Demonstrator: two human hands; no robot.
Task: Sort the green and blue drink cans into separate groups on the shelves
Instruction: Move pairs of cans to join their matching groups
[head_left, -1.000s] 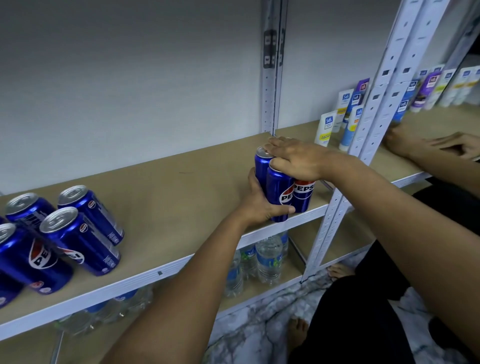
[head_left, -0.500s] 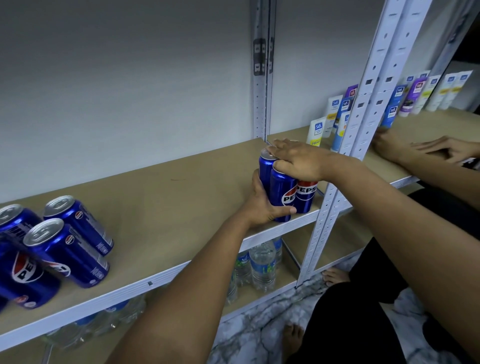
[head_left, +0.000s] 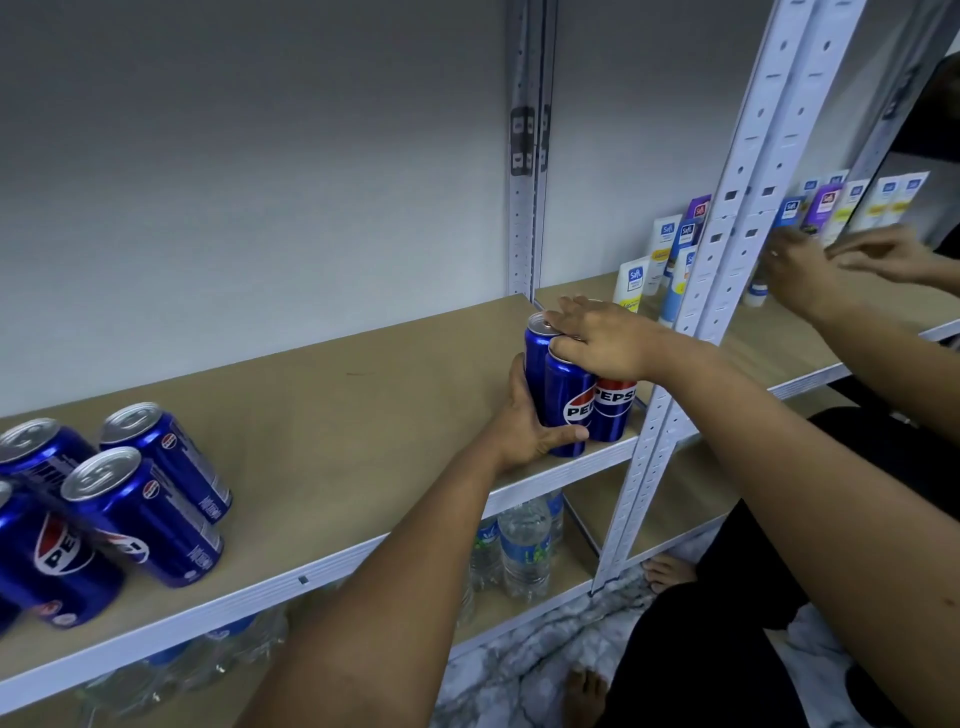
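Observation:
A tight cluster of upright blue Pepsi cans (head_left: 569, 402) stands at the right front end of the wooden shelf (head_left: 332, 395). My left hand (head_left: 524, 426) wraps around the cluster's left side, thumb across the front can. Flat on the can tops lies my right hand (head_left: 597, 338), pressing down on them. Several more blue cans (head_left: 140, 499) stand grouped at the shelf's left end. No green can is in view.
A white perforated upright (head_left: 675, 415) stands just right of the held cans. Another person's hands (head_left: 841, 265) move among tubes and cartons (head_left: 670, 249) on the neighbouring shelf. Water bottles (head_left: 524, 545) stand on the shelf below. Bare feet rest on the marble floor.
My hands have stayed on the can cluster at the same spot. The other person's hands have lifted toward the cartons. The view has shifted slightly.

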